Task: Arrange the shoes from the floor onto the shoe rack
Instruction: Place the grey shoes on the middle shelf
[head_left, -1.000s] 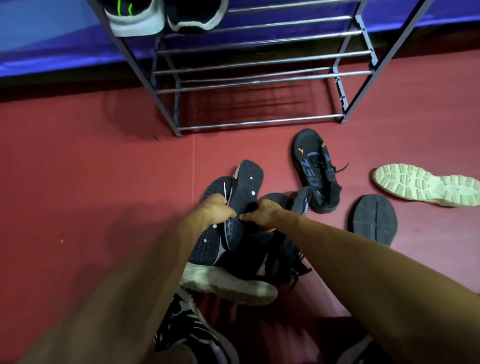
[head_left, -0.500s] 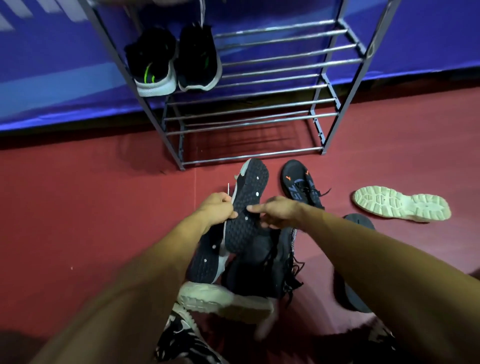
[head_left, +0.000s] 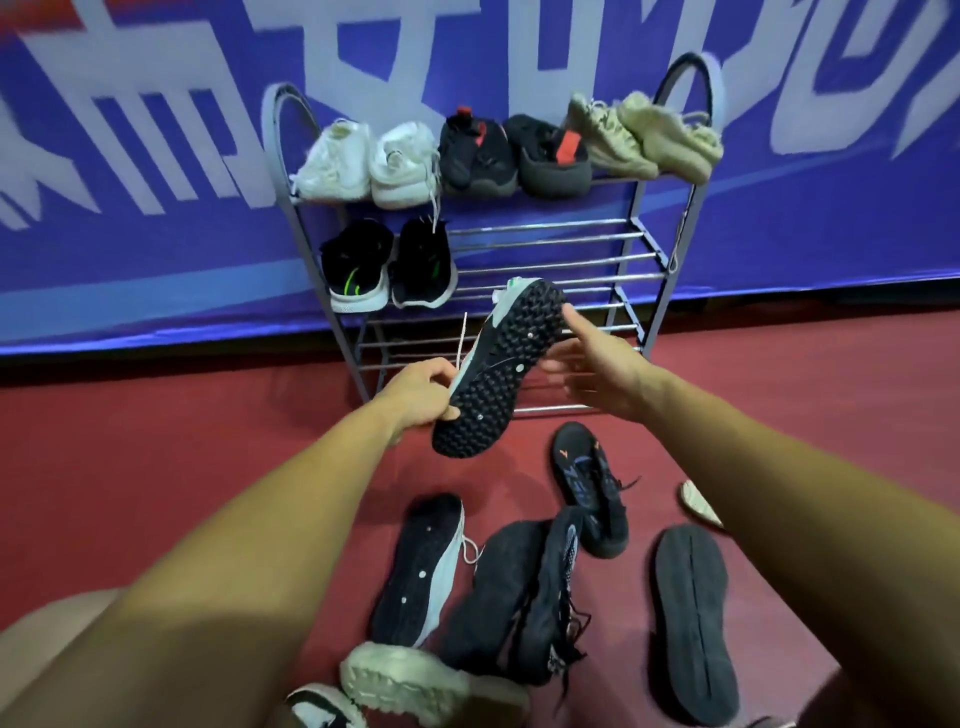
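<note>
Your left hand (head_left: 421, 389): grip curled round the near end of a black studded shoe (head_left: 498, 369), held in the air, sole toward you, in front of the rack's (head_left: 644, 249) lower rails.
Your right hand (head_left: 597, 369): grip open, fingers spread, just beside the shoe's right edge, holding nothing.
Rack, top shelf: white pair (head_left: 363, 166), black-red pair (head_left: 511, 156), beige pair (head_left: 644, 135).
Second shelf, left end: black-green pair (head_left: 389, 270).
Floor (head_left: 156, 467): dark shoes in a heap (head_left: 519, 587) near you.
</note>
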